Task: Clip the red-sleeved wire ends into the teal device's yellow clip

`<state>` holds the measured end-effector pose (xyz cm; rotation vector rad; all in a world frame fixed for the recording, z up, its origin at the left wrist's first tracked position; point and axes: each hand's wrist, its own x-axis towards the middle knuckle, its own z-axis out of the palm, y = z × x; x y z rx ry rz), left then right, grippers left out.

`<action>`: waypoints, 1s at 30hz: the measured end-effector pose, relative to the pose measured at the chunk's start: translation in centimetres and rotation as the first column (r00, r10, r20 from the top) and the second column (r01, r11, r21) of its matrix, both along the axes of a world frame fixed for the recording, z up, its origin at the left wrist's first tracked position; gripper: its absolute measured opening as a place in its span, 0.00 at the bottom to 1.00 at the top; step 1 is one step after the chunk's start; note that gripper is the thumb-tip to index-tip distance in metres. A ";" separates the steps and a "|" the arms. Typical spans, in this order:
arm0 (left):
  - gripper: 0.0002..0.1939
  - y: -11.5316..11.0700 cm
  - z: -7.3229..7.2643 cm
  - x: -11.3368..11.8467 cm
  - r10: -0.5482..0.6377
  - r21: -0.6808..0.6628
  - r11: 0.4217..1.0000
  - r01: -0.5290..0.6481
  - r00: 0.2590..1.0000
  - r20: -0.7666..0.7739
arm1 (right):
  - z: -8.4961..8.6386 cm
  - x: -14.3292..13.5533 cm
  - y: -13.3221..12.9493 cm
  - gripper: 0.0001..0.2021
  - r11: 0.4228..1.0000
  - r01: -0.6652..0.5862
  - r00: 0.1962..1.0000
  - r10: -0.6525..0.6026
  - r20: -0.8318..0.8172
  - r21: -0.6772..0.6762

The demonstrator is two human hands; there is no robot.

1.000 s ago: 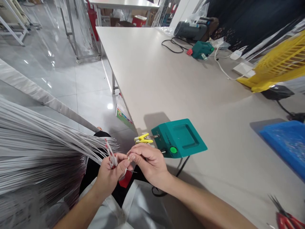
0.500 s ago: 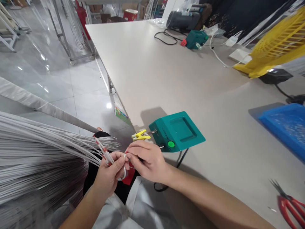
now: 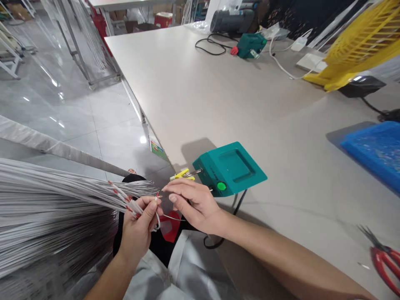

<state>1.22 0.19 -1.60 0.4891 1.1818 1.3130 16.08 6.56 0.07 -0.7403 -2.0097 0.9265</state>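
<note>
My left hand [image 3: 139, 223] is closed on several white cables [image 3: 133, 205] with red-tipped ends, one of them pinched upright between thumb and forefinger. From that cable a loop hangs below the fingers. My right hand [image 3: 195, 204] is open just to the right, its thumb and fingers apart, with nothing visible in it. Right behind it, at the table edge, sits a green device [image 3: 233, 168] with a round green button and a shallow recess. A yellow clip [image 3: 183, 175] is attached to the metal rod on its left side.
A thick bundle of white cables [image 3: 56, 200] hangs at the left beside a covered rail [image 3: 62, 148]. On the table [image 3: 162, 79] lie red-handled pliers [image 3: 386, 258], a blue tray [image 3: 375, 146], a yellow fan [image 3: 359, 50], another green device [image 3: 250, 45] and a grey motor [image 3: 233, 21].
My right hand has let go of the cable end and opened, drawing slightly away from my left hand. The left hand still holds the cables. The view has shifted slightly.
</note>
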 end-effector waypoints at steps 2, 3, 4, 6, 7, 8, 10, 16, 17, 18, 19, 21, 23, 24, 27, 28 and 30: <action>0.07 -0.1 -0.2 0.1 -0.031 0.018 0.999 0.032 0.999 -0.026 | -0.1 -0.3 -0.1 0.07 0.995 0.039 0.999 -0.040 -0.015 -0.094; 0.07 -0.2 -0.3 0.1 -0.057 0.024 0.998 0.058 0.997 -0.050 | -0.1 -0.4 -0.2 0.06 0.991 0.036 0.999 -0.038 -0.016 -0.131; 0.07 -0.2 -0.4 0.2 -0.078 0.028 0.996 0.080 0.994 -0.071 | -0.1 -0.6 -0.2 0.04 0.986 0.024 0.999 -0.028 -0.021 -0.167; 0.08 -0.3 -0.5 0.5 -0.104 0.023 0.994 0.106 0.991 -0.088 | -0.2 -0.8 -0.2 0.06 0.968 0.005 0.998 -0.020 -0.055 -0.249; 0.08 -0.3 -0.4 0.6 -0.101 0.018 0.995 0.102 0.992 -0.073 | -0.2 -0.9 -0.2 0.07 0.957 -0.005 0.996 -0.020 -0.083 -0.290; 0.08 -0.2 -0.4 0.7 -0.089 0.012 0.996 0.089 0.995 -0.042 | -0.2 -1.0 -0.3 0.07 0.945 -0.014 0.993 -0.026 -0.116 -0.326; 0.08 -0.1 -0.1 1.0 -0.057 0.003 0.998 0.057 0.998 0.027 | -0.2 -1.1 -0.4 0.06 0.920 -0.025 0.980 -0.056 -0.192 -0.392; 0.09 -0.1 -0.2 1.2 -0.008 -0.016 1.000 0.010 0.992 0.124 | -0.6 -1.4 -0.9 0.05 0.657 -0.282 0.897 -0.078 -0.435 -0.699; 0.09 -0.1 -0.2 1.2 -0.017 -0.024 0.999 0.021 0.990 0.139 | -0.6 -1.4 -0.9 0.06 0.620 -0.306 0.894 -0.074 -0.442 -0.722; 0.09 -0.2 -0.3 1.1 -0.027 -0.032 0.999 0.032 0.988 0.154 | -0.6 -1.4 -0.9 0.07 0.602 -0.314 0.894 -0.071 -0.441 -0.734; 0.10 -0.2 -0.3 1.0 -0.039 -0.037 0.998 0.046 0.986 0.164 | -0.5 -1.4 -0.9 0.08 0.594 -0.310 0.898 -0.073 -0.433 -0.742; 0.10 -0.2 -0.2 0.8 -0.070 -0.036 0.996 0.077 0.983 0.170 | -0.4 -1.4 -1.0 0.09 0.593 -0.265 0.918 -0.087 -0.387 -0.761; 0.10 -0.3 -0.1 0.5 -0.096 -0.028 0.994 0.101 0.984 0.153 | -0.4 -1.4 -1.1 0.09 0.629 -0.183 0.948 -0.091 -0.305 -0.756; 0.10 -0.3 0.0 0.4 -0.102 -0.027 0.994 0.106 0.985 0.140 | -0.4 -1.3 -1.2 0.09 0.663 -0.138 0.961 -0.091 -0.262 -0.736; 0.10 -0.2 0.1 0.1 -0.086 -0.047 0.995 0.091 0.991 0.105 | -0.3 -1.1 -1.2 0.08 0.764 -0.032 0.974 -0.122 -0.192 -0.645; 0.10 -0.1 0.1 0.1 -0.081 -0.058 0.995 0.087 0.992 0.099 | -0.2 -1.0 -1.2 0.08 0.780 -0.010 0.972 -0.138 -0.188 -0.626; 0.10 -0.1 0.1 0.1 -0.079 -0.073 0.994 0.086 0.992 0.096 | 0.0 -0.9 -1.0 0.09 0.803 0.000 0.972 -0.141 -0.190 -0.596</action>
